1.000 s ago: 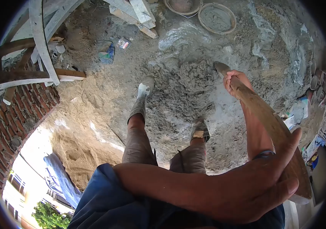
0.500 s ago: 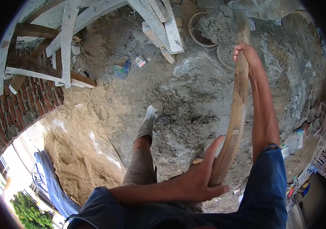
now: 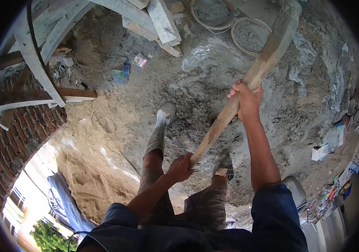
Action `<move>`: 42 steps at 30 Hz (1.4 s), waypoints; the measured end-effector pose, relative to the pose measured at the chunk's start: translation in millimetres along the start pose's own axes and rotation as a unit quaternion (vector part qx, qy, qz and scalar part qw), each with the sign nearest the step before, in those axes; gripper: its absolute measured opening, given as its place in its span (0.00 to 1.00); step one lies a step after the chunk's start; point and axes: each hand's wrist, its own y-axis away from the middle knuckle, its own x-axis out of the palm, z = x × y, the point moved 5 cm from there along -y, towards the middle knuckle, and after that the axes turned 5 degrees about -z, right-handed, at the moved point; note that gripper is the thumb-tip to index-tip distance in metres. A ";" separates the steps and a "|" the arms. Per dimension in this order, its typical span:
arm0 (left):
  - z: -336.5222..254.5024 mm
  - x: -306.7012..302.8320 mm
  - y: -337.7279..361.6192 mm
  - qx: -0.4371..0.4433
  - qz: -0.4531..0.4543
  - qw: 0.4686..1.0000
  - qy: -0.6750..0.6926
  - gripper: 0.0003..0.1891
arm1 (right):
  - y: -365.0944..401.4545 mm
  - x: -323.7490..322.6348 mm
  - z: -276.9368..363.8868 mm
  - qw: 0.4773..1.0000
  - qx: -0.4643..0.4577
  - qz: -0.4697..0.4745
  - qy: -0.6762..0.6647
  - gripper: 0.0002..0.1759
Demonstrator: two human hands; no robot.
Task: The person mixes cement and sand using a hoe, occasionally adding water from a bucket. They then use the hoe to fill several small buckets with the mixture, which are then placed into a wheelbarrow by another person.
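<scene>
My right hand [image 3: 250,101] is closed around the middle of a long, thick wooden tool handle [image 3: 217,130]. Its lower end sits in my closed left hand [image 3: 180,168], near my knees. The handle slants up to the right and widens at the top edge; the working head is out of view. Beyond my right hand stand two buckets: one bucket [image 3: 251,35] holds wet grey mortar close beside the handle, and another bucket [image 3: 212,14] farther back holds mortar too. Wet mortar [image 3: 194,130] covers the ground between and ahead of my boots [image 3: 162,119].
Whitewashed timber frames [image 3: 32,46] stand at the upper left, above a brick wall [image 3: 24,126]. A sand heap [image 3: 89,180] lies to the left. Plastic litter [image 3: 121,72] is on the ground. Along the right are a torn bag [image 3: 328,143] and assorted clutter.
The handle has swung from near upright to a slant. My right hand has come down and left; my left hand, earlier spread against the handle, has moved left and closed. The rear bucket now looks full.
</scene>
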 end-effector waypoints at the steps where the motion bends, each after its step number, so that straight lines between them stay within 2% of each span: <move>1: -15.3 3.3 43.1 -0.005 0.055 0.998 0.031 0.36 | 26.4 -15.4 14.1 1.000 0.015 -0.017 -0.002 0.11; 3: -55.9 -7.6 117.7 -0.036 0.139 0.987 0.073 0.34 | 74.8 -51.7 32.5 0.993 0.093 -0.071 -0.021 0.08; 5: -84.1 -23.4 152.5 -0.034 0.125 0.983 0.130 0.30 | 93.3 -92.2 26.6 0.986 0.120 -0.116 -0.015 0.08; 7: -103.1 -36.1 146.8 -0.028 0.094 0.984 0.149 0.28 | 76.5 -126.3 11.5 0.983 0.125 -0.135 -0.016 0.07; 9: -114.7 -52.6 115.8 -0.077 0.120 0.984 0.109 0.27 | 52.0 -161.0 -34.4 0.963 0.199 -0.181 -0.027 0.06; 11: -117.3 -58.2 92.8 -0.106 0.101 0.986 0.081 0.28 | 25.1 -178.2 -82.5 0.950 0.241 -0.193 -0.037 0.06; 13: -124.3 -53.3 101.9 -0.138 0.098 0.983 0.073 0.28 | 32.1 -171.2 -132.8 0.938 0.295 -0.174 -0.049 0.06; 15: -136.6 -49.0 139.9 -0.222 0.138 0.963 0.069 0.29 | 63.9 -152.6 -177.5 0.922 0.369 -0.110 -0.042 0.06; 16: -146.2 -51.0 148.7 -0.225 0.143 0.962 0.066 0.29 | 80.5 -147.1 -192.8 0.920 0.373 -0.114 -0.046 0.06; 18: -164.2 -61.0 162.0 -0.249 0.162 0.946 0.127 0.32 | 99.6 -125.4 -206.3 0.907 0.411 -0.086 -0.040 0.06; 19: -173.1 -69.9 163.6 -0.247 0.158 0.949 0.116 0.32 | 100.7 -123.3 -200.3 0.908 0.407 -0.084 -0.050 0.06; 22: -218.4 -86.1 145.4 -0.120 0.150 0.942 0.276 0.38 | 90.5 -135.8 -176.6 0.896 0.439 -0.047 -0.046 0.07; 24: -252.8 -101.1 131.9 -0.042 0.188 0.906 0.377 0.40 | 80.4 -142.1 -146.0 0.895 0.430 -0.013 -0.117 0.08; 25: -269.2 -109.4 124.5 0.004 0.207 0.878 0.431 0.40 | 72.0 -148.8 -131.7 0.896 0.431 -0.014 -0.105 0.08; 27: -298.1 -126.4 108.8 0.151 0.178 0.866 0.443 0.39 | 56.1 -145.5 -99.4 0.842 0.504 0.004 -0.192 0.08; 28: -309.5 -137.1 103.8 0.161 0.172 0.863 0.446 0.39 | 49.9 -140.4 -77.3 0.847 0.498 0.008 -0.182 0.08; 30: -338.0 -162.1 108.6 0.240 0.224 0.833 0.445 0.43 | 53.7 -106.8 -19.5 0.836 0.493 -0.006 -0.241 0.08; 31: -344.9 -176.3 113.2 0.252 0.215 0.832 0.445 0.43 | 48.1 -101.8 -3.6 0.842 0.488 0.003 -0.232 0.08; 33: -357.3 -197.1 129.3 0.272 0.288 0.800 0.451 0.46 | 36.5 -82.4 33.8 0.864 0.450 0.030 -0.227 0.08; 34: -357.1 -205.5 137.3 0.286 0.279 0.801 0.446 0.46 | 34.0 -66.6 54.1 0.869 0.441 0.041 -0.220 0.08; 36: -351.3 -214.6 158.5 0.346 0.250 0.760 0.489 0.47 | 19.0 -57.2 86.4 0.891 0.398 0.035 -0.215 0.07; 37: -339.5 -214.4 164.0 0.408 0.212 0.779 0.427 0.47 | 18.2 -40.6 103.5 0.895 0.390 0.043 -0.212 0.07; 39: -309.0 -225.1 174.6 0.448 0.096 0.802 0.383 0.48 | 10.1 -10.4 123.4 0.931 0.320 0.038 -0.173 0.07; 40: -283.5 -225.9 176.9 0.349 0.141 0.829 0.414 0.50 | 10.3 7.0 121.2 0.931 0.319 0.042 -0.171 0.07; 41: -254.0 -227.9 178.1 0.243 0.186 0.844 0.441 0.52 | 7.1 22.2 121.3 0.968 0.214 0.034 -0.127 0.07; 42: -224.2 -231.2 171.5 0.163 0.155 0.909 0.350 0.51 | 4.8 37.0 119.0 0.991 0.107 0.024 -0.081 0.06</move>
